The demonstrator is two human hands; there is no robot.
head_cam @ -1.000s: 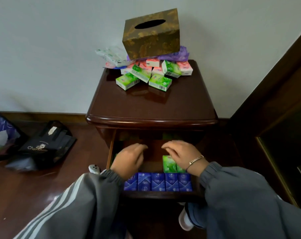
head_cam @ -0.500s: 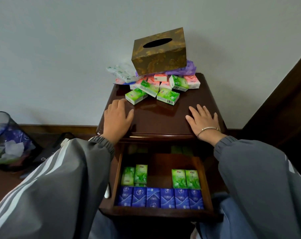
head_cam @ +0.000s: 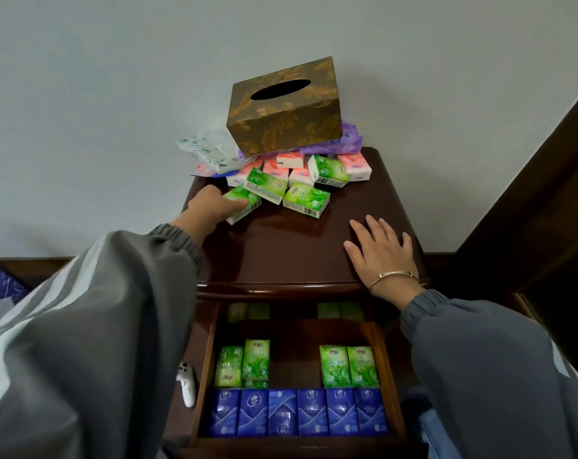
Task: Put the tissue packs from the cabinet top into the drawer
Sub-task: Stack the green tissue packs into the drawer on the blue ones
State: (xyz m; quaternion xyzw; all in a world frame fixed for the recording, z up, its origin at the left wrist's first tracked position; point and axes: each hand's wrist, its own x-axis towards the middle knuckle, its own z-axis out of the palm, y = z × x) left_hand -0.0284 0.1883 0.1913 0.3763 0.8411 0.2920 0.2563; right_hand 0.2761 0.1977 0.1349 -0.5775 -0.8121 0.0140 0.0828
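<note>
**Q:** Where are your hands?

**A:** My left hand is out at the back left of the cabinet top, thumb and fingers closed on the nearest green pack. My right hand lies flat near the front right edge, fingers spread, holding nothing.

**Q:** What changed?

**A:** Half a second ago both hands lay flat by the front edge, and a second ago both were down in the drawer. I judge a fresh fetch has begun.

**Q:** Is there room to move?

**A:** The remaining packs crowd the back, below the tissue box, with bare top between them and the front edge. In the open drawer, the blue row lines the front and green pairs stand behind it, a bare gap between them.
</note>
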